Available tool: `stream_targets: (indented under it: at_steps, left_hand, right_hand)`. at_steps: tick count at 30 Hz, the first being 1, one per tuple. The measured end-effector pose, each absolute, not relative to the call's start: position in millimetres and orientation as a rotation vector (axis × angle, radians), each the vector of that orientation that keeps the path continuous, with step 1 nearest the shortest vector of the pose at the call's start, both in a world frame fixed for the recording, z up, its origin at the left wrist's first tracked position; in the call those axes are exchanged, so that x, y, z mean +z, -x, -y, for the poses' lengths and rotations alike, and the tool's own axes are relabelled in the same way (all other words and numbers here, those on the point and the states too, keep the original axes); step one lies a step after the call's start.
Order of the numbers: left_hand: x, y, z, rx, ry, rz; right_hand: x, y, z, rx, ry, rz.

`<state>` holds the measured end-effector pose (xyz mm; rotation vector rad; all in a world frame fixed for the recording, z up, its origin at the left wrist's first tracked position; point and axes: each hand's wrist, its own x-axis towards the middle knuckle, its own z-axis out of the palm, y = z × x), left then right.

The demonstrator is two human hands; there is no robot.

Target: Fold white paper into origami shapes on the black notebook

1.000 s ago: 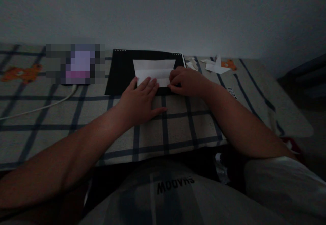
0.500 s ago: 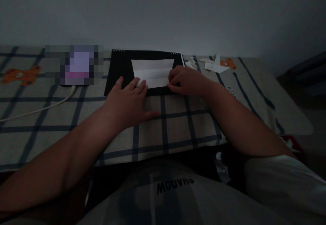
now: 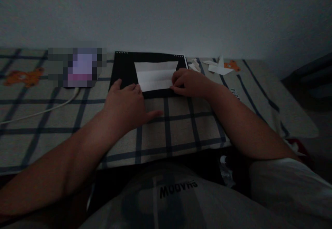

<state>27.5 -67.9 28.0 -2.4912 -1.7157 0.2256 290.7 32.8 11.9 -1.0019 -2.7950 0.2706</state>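
Observation:
A creased sheet of white paper (image 3: pixel 155 75) lies on a black board or pad (image 3: pixel 124 68) with small holes along its far edge. My right hand (image 3: pixel 190 83) pinches the paper's near right corner between thumb and fingers. At the paper's near left corner, my left hand (image 3: pixel 126 104) rests with its fingertips by the edge and its thumb stretched out over the cloth. Its fingers are spread and hold nothing. Fold lines run across the paper from side to side.
A folded white paper shape (image 3: pixel 220 66) and a crumpled paper scrap (image 3: pixel 194 65) lie right of the board. On the left is a blurred-out phone-like device (image 3: pixel 82 68) with a white cable (image 3: pixel 59 104). A checked cloth (image 3: pixel 178 132) covers the table, which meets a wall (image 3: pixel 166 18).
My left hand has slid a little to the left, its fingertips moving off the paper to its left edge. My right hand stays at the right corner.

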Motion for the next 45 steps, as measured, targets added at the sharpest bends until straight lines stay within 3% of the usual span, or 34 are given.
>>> stream_targets:
  at_steps: [10,16,26,34,37,45]
  left_hand:
    - [35.4,-11.4,41.0,-0.14,2.378,1.746]
    - [12.0,-9.8,14.3,-0.36,2.801,1.39]
    - [-3.8,8.9,-9.9,-0.477,2.954,1.356]
    - [-10.2,12.9,-13.8,-0.529,3.01,1.264]
    - [-10.1,14.8,-13.4,-0.538,2.921,1.339]
    - [-5.3,19.9,-14.9,-0.525,2.761,1.495]
  right_hand:
    - [-6.3,-293.1,-42.1,0.295,0.879,2.622]
    - [-19.2,-287.7,-45.2,0.236,0.827,2.601]
    - [-18.2,-289.3,-45.0,0.299,0.802,2.61]
    - [-24.1,-292.1,-51.8,-0.038,1.05,2.39]
    - [-29.8,-296.9,-59.5,-0.031,1.158,2.359]
    - [-33.3,-295.4,-59.4,0.144,0.682,2.541]
